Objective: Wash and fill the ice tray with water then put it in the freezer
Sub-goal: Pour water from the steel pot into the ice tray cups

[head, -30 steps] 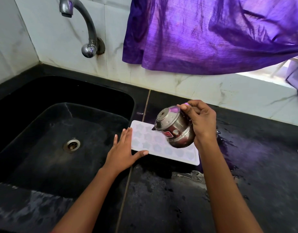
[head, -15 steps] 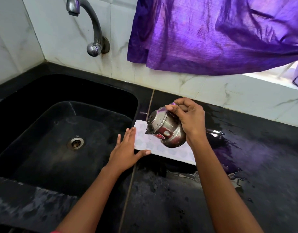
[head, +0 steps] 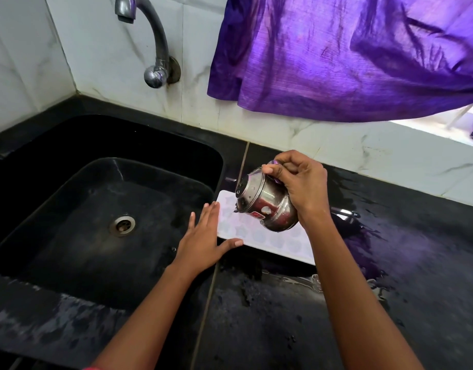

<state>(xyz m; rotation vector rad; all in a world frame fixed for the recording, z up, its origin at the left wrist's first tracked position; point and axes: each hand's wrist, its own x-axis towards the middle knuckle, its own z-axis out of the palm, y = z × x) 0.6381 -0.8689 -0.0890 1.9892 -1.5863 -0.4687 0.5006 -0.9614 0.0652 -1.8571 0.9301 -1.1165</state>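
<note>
White ice tray (head: pixel 262 237): we saw it lying flat on the black counter (head: pixel 283 324), just right of the sink (head: pixel 150 141). Its left end was near the sink's rim and its right end was hidden behind the right forearm. Faint shaped cells showed across its top.
Steel pot (head: pixel 272 209): it hung tilted over the tray's left half, its mouth turned left and down, apart from the tray. A red label showed on its near side.
Right hand (head: pixel 302 185): we found its fingers and thumb curled round the pot's neck, gripping it from the far right.
Left hand (head: pixel 203 245): its fingers were straight and close together at the tray's left end. The thumb was spread along the tray's near edge, touching it. It held nothing.
Water: we could not tell whether any ran from the pot's mouth. Wet patches shone on the counter near and right of the tray.
Drain (head: pixel 122 225): a steel ring sat in the sink's dark floor, well left of the tray.
Tap (head: pixel 156 49): curved grey metal was fixed to the pale tiled wall (head: pixel 102 76) beyond the sink.
Purple cloth (head: pixel 350 54): it hung at the far right, above the counter.
</note>
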